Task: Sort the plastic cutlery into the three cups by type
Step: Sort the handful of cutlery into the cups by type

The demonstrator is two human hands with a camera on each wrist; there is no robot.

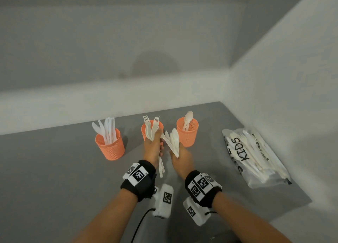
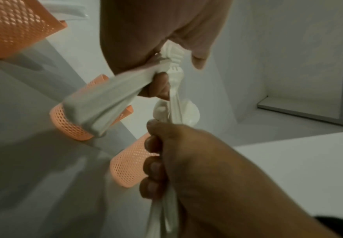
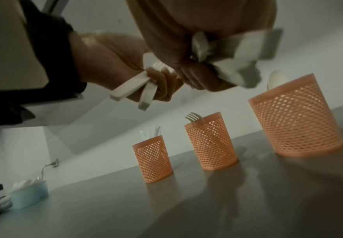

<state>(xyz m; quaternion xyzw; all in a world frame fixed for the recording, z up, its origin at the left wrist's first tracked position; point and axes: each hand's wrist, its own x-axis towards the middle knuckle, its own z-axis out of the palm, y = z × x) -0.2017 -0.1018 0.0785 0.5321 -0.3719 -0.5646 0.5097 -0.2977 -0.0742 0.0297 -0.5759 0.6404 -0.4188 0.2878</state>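
Note:
Three orange mesh cups stand in a row on the grey table [image 1: 54, 169]. The left cup [image 1: 109, 146] holds knives, the middle cup [image 1: 143, 131] holds forks, and the right cup [image 1: 188, 133] holds spoons. My left hand [image 1: 153, 144] is raised in front of the middle cup and grips a bundle of white forks [image 1: 150, 132], heads up and handles hanging below the palm. Close beside it, my right hand [image 1: 181, 158] grips a fanned bundle of white spoons [image 1: 174, 142]. In the right wrist view, the left hand's fingers [image 3: 158, 83] curl round the handles.
A clear plastic bag [image 1: 256, 157] printed KIDS, with more white cutlery inside, lies at the table's right by the wall. A small blue tub [image 3: 29, 196] of white pieces sits far to the left. Walls close off the back and right.

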